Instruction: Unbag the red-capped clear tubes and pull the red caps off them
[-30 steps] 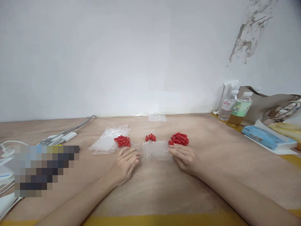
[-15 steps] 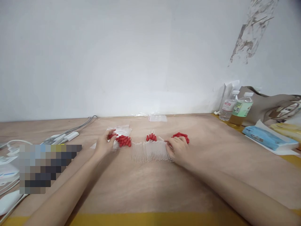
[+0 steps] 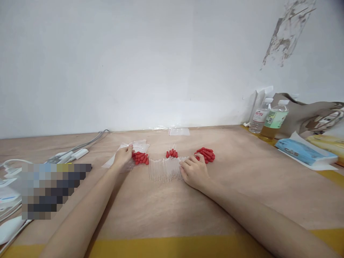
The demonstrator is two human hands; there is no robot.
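My left hand (image 3: 124, 156) is closed in a pinch at the left edge of a pile of red rubber bulbs (image 3: 140, 158), its fingertips on a bulb. Under that pile and hand lies a clear plastic bag (image 3: 139, 145). A row of thin clear dropper tubes (image 3: 163, 170) lies side by side in the middle. Over the row's right end my right hand (image 3: 196, 171) is curled, fingers closed on a tube that they mostly hide. Just beyond the row sit several tubes fitted with red bulbs (image 3: 172, 153). Another red pile (image 3: 206, 154) lies behind the right hand.
A small plastic bag (image 3: 179, 132) lies near the wall. Two bottles (image 3: 275, 120), a grey bag (image 3: 301, 116) and a blue tissue pack (image 3: 303, 150) stand at the right. Cables (image 3: 86, 141) and a white mouse (image 3: 12, 229) are on the left, beside a blurred-out patch.
My left fingers have closed together at the bulb pile. My right hand has shifted left over the tubes, uncovering more of the right-hand red pile. The view has tilted slightly.
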